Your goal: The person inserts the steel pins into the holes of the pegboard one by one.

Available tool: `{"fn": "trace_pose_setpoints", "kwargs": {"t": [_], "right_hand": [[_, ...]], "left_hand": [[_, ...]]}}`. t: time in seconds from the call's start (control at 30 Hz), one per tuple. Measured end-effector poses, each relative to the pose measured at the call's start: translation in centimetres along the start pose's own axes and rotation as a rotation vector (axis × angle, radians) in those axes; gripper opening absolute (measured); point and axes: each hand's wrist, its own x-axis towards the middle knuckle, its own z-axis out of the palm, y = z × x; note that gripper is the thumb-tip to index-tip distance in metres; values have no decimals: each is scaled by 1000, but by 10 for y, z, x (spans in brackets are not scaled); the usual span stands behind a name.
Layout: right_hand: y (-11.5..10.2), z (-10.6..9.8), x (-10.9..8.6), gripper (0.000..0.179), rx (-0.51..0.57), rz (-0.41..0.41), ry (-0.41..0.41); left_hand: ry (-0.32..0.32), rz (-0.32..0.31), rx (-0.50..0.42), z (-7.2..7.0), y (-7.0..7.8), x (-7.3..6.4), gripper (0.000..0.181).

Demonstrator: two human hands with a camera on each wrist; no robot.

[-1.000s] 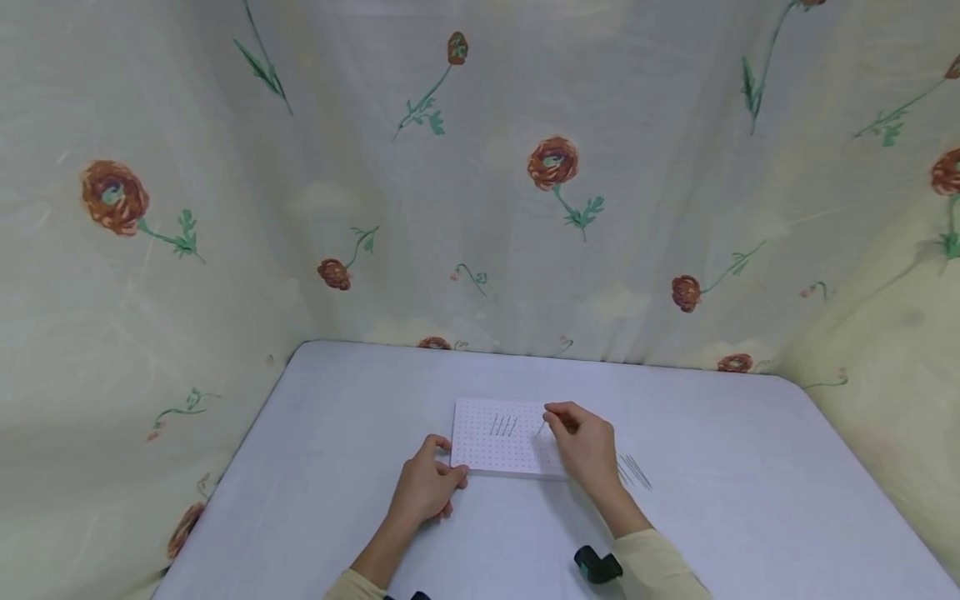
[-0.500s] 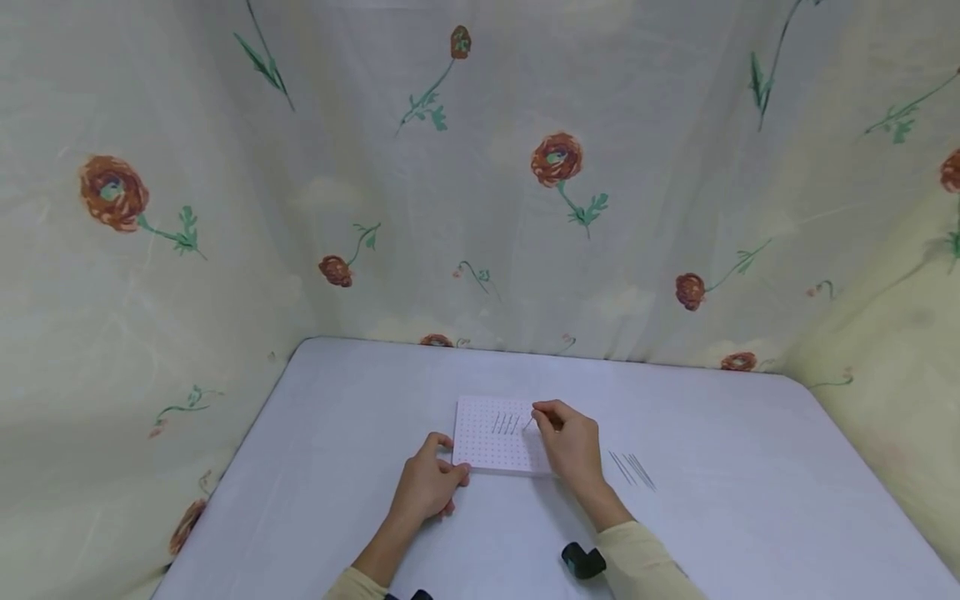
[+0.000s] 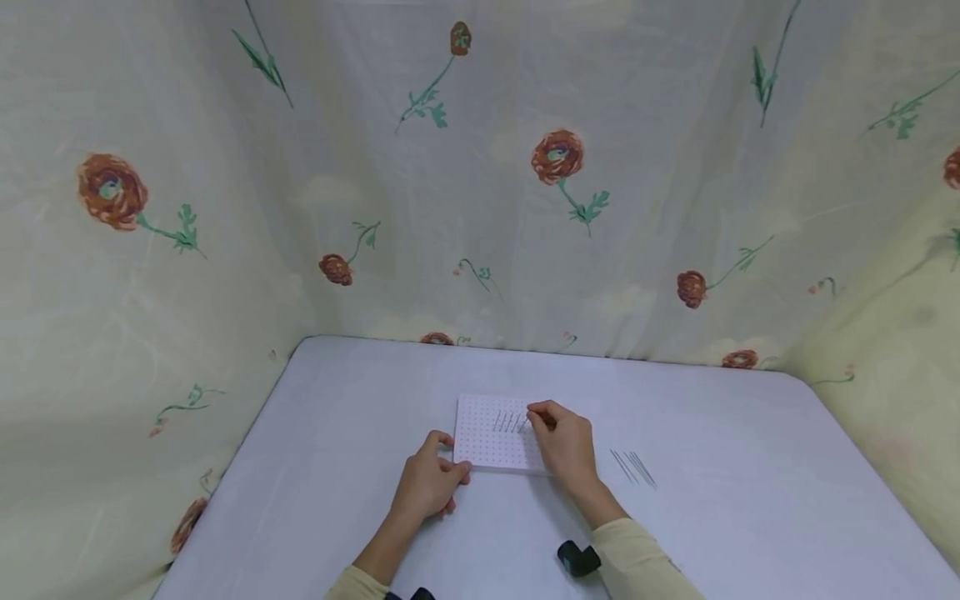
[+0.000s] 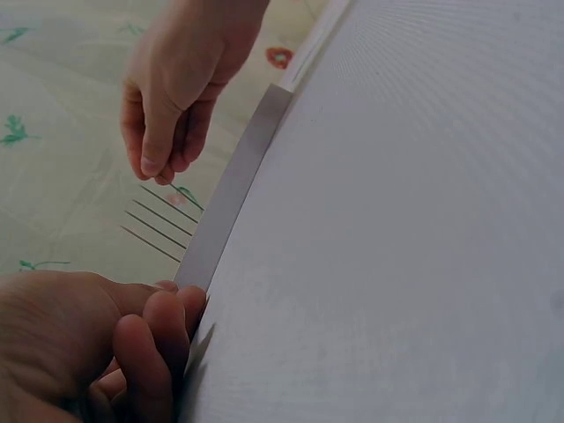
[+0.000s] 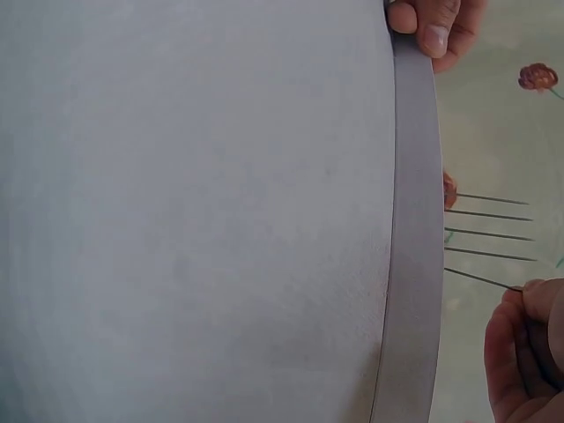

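Note:
A white board with a grid of small holes (image 3: 487, 454) lies on the table. My left hand (image 3: 426, 482) grips its near left corner, thumb and fingers at the edge. Between thumb and fingertips, my right hand (image 3: 566, 446) pinches the upper end of a thin dark rod (image 5: 480, 280). In the right wrist view that rod slants, its lower end at the board's top behind the side edge. Beside it, several similar rods (image 5: 489, 234) stand upright in a row on the board. The left wrist view shows the same row (image 4: 163, 214) left of the right hand.
Several loose thin rods (image 3: 633, 468) lie on the white table (image 3: 712, 500) right of the board. A flower-printed curtain (image 3: 480, 183) surrounds the table's back and sides. A black wrist device (image 3: 577, 559) sits by the right sleeve.
My right hand has moved left over the board with the rod, up to the right end of the standing row. My left hand has stayed at the corner.

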Motion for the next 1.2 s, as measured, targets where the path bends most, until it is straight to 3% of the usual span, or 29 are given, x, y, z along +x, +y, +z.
{"fn": "trace_pose_setpoints", "kwargs": {"t": [0.3, 0.67, 0.8, 1.03, 1.2], "right_hand": [[-5, 3, -3, 7, -31, 5, -32], [-1, -3, -9, 20, -24, 95, -127], [13, -19, -8, 22, -25, 147, -132], [47, -62, -6, 26, -86, 223, -106], [71, -94, -13, 29, -122, 271, -136]], "left_hand": [[0, 1, -1, 0, 0, 0, 39], [5, 3, -7, 1, -1, 0, 40], [-1, -28, 0, 2, -3, -1, 39], [13, 12, 4, 1, -1, -1, 39], [4, 11, 0, 1, -1, 0, 39]]}}
